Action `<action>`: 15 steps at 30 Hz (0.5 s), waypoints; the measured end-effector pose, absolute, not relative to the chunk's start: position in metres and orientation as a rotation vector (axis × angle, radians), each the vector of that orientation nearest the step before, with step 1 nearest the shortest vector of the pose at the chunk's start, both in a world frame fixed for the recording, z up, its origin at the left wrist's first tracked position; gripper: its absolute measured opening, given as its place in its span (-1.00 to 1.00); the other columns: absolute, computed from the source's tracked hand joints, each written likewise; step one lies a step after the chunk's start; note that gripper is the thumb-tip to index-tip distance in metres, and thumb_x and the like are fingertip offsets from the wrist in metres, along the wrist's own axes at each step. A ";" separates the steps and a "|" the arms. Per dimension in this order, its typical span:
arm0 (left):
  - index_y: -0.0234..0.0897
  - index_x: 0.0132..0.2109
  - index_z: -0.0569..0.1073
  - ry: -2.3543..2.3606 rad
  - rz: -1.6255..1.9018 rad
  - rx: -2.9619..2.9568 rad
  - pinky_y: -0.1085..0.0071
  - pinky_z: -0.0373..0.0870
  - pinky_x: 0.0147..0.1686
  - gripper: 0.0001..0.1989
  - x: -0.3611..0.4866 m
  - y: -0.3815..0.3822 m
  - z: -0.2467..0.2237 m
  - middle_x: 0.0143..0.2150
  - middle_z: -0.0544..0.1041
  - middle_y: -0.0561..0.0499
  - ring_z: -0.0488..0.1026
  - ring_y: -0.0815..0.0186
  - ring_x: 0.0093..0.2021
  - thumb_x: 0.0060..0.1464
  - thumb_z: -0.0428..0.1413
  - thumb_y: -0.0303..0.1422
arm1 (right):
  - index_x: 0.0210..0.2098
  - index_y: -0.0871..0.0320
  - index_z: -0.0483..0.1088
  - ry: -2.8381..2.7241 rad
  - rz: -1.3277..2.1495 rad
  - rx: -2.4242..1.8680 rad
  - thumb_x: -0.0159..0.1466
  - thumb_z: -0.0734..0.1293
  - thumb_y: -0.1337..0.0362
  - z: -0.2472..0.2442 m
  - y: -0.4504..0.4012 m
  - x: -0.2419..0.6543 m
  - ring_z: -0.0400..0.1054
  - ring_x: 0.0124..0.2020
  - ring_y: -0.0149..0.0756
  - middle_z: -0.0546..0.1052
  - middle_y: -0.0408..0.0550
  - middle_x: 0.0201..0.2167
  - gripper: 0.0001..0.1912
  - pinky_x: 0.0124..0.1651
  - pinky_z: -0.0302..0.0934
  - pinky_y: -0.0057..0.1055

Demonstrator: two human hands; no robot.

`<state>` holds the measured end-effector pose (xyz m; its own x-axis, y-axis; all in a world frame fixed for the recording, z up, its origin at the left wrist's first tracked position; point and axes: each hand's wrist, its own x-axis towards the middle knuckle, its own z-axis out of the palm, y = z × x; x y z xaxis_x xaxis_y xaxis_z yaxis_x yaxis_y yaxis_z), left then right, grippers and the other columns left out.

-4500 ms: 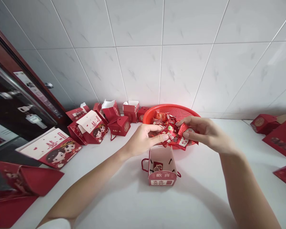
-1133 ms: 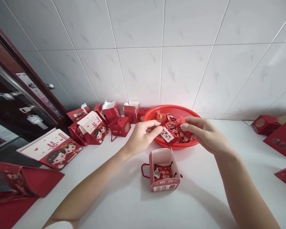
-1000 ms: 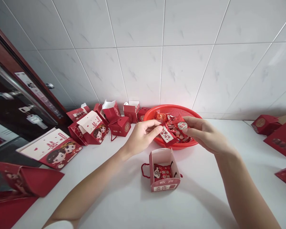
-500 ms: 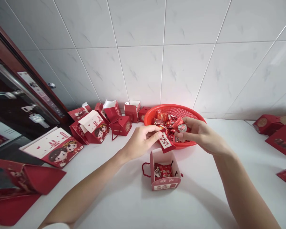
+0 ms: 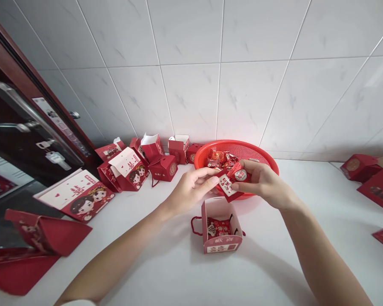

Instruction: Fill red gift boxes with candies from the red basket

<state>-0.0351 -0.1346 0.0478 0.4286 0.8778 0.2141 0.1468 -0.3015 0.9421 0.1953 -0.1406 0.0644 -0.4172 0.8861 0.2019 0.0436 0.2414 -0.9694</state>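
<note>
Above an open red box (image 5: 221,247) with a red cord handle, both hands hold small red wrapped pieces. My left hand (image 5: 196,187) pinches a red packet (image 5: 226,185) with a white label at its left edge. The fingers of my right hand (image 5: 261,182) are closed on a red candy (image 5: 240,174) with a round pale label, and its thumb reaches the packet. Inside the box lies a red packet (image 5: 222,227) with white characters. Behind the hands is a red mesh basket (image 5: 255,148) with several wrapped candies, partly hidden by my right hand.
Several red and white boxes (image 5: 127,169) stand along the left and back of the white counter (image 5: 166,272). More red boxes (image 5: 381,187) are at the right edge. A door handle with keys (image 5: 55,157) is at the left, and a tiled wall rises behind.
My right hand has moved left with the candy, which now overlaps the packet. The packet is tilted more and sits slightly higher. The view has shifted slightly.
</note>
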 end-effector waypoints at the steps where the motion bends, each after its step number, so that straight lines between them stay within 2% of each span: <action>1: -0.31 0.06 0.56 0.903 0.944 1.723 0.31 0.57 -0.06 -0.59 -0.038 -0.134 0.047 -0.06 0.68 -0.11 0.65 0.19 -0.11 0.25 0.18 -0.09 | -0.18 0.15 0.54 -1.673 1.276 -0.864 0.17 0.55 0.22 0.065 -0.141 0.197 0.52 -0.17 -0.13 0.62 0.01 -0.18 -0.74 -0.10 0.45 -0.17; 5: -0.33 0.02 0.56 0.953 0.889 1.719 0.30 0.57 -0.09 -0.59 -0.048 -0.137 0.046 -0.15 0.68 -0.10 0.65 0.20 -0.18 0.23 0.20 -0.09 | -0.13 0.15 0.55 -1.634 1.290 -0.833 0.19 0.54 0.22 0.068 -0.143 0.198 0.54 -0.14 -0.11 0.63 0.02 -0.14 -0.72 -0.09 0.47 -0.18; 11: -0.31 -0.11 0.58 0.902 0.771 1.784 0.31 0.53 -0.03 -0.66 -0.050 -0.152 0.049 -0.15 0.66 -0.08 0.62 0.20 -0.11 0.30 0.12 -0.10 | -0.22 0.14 0.53 -1.729 1.273 -0.842 0.17 0.54 0.23 0.065 -0.146 0.191 0.51 -0.14 -0.10 0.61 0.00 -0.19 -0.78 -0.05 0.45 -0.13; 15: -0.29 -0.02 0.57 0.980 0.773 1.826 0.29 0.52 -0.02 -0.65 -0.061 -0.150 0.050 -0.11 0.66 -0.08 0.62 0.18 -0.10 0.25 0.15 -0.11 | -0.22 0.13 0.51 -1.747 1.268 -0.873 0.19 0.53 0.23 0.065 -0.146 0.192 0.49 -0.16 -0.12 0.59 -0.02 -0.21 -0.79 -0.10 0.42 -0.17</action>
